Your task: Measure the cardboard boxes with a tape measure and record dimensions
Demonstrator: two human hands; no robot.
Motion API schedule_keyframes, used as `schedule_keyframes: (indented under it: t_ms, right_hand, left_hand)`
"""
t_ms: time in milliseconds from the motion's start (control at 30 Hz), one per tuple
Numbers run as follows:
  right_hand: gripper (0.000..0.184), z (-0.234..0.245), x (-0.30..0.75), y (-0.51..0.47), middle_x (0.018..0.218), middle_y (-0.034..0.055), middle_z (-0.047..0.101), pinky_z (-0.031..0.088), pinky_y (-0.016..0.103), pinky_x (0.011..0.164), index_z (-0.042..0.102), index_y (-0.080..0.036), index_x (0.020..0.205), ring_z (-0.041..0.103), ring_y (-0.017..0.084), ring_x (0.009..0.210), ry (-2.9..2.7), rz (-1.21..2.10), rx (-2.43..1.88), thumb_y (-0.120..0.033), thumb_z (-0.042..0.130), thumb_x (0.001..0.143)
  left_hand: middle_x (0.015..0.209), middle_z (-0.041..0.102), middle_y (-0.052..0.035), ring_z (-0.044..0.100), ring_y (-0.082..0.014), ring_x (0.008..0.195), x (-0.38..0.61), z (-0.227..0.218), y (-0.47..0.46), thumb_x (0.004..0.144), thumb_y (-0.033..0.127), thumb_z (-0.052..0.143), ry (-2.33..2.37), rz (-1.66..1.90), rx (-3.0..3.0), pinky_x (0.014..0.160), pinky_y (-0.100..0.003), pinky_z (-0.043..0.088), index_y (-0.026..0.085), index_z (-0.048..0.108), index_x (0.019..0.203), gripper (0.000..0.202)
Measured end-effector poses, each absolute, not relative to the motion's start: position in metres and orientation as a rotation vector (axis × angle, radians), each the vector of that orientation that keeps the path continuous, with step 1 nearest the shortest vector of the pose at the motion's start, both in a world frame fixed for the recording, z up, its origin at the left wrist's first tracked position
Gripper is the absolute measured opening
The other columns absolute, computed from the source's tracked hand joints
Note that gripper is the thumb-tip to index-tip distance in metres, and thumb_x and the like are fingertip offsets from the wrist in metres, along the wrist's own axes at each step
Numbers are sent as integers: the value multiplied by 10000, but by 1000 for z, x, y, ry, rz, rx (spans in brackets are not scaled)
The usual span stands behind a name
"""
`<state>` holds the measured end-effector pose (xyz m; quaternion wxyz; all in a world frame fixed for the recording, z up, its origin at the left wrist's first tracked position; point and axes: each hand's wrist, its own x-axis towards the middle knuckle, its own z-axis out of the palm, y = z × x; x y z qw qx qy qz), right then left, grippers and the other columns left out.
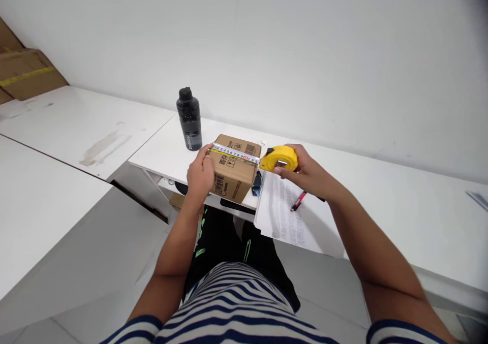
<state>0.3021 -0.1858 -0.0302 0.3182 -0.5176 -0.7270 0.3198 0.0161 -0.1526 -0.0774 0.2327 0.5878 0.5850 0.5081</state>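
A small brown cardboard box [238,174] with printed lettering sits near the front edge of the white desk. Across its top runs the white blade of a yellow tape measure [281,158], pulled out from left to right. My left hand [201,172] is closed at the box's left edge, pinching the blade's end against it; the exact fingertip contact is partly hidden. At the box's right side, my right hand [305,168] grips the tape measure's case, thumb below and fingers behind.
A dark water bottle [189,120] stands behind the box on the left. Printed papers [282,212] lie to the right, with a red and black pen [298,201] on them. Larger cardboard boxes [32,74] are stacked at the far left. A white wall rises behind the desk [400,201].
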Motion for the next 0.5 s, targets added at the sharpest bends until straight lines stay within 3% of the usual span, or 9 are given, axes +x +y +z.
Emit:
schedule_keyframes:
  t_ms: [500]
  right_hand:
    - [590,-38,307,-196,1137,82,615,525,364,714,420,-264,1277,609,228,899,-1838,782,-1357,-580,655,838]
  left_hand:
    - [1293,672,-14,601,-239,1196,18,-73,-151,926,277,377,1573,1407,1613,1076,-389,429,284,648,1272,439]
